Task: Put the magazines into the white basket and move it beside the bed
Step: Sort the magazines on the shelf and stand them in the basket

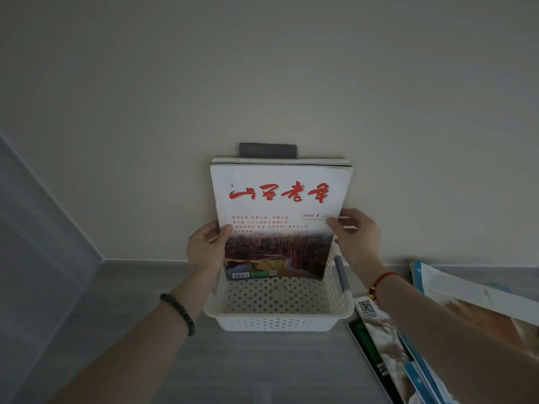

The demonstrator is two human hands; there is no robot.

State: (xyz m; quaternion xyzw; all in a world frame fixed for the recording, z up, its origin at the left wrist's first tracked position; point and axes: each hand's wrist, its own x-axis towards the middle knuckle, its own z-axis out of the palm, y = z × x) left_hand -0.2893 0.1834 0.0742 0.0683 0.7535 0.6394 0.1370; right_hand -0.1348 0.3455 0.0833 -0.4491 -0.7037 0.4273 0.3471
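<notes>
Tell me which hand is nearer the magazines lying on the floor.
Right. The right hand grips the held stack by its right edge, on the side where the floor magazines lie. The left hand grips its left edge, across the white basket from them.

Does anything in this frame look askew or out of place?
Yes. Several loose magazines lie fanned and crookedly overlapping on the floor to the right of the white basket, outside it. The stack of magazines gripped by the left hand and right hand stands on end in the basket, far above its rim.
</notes>
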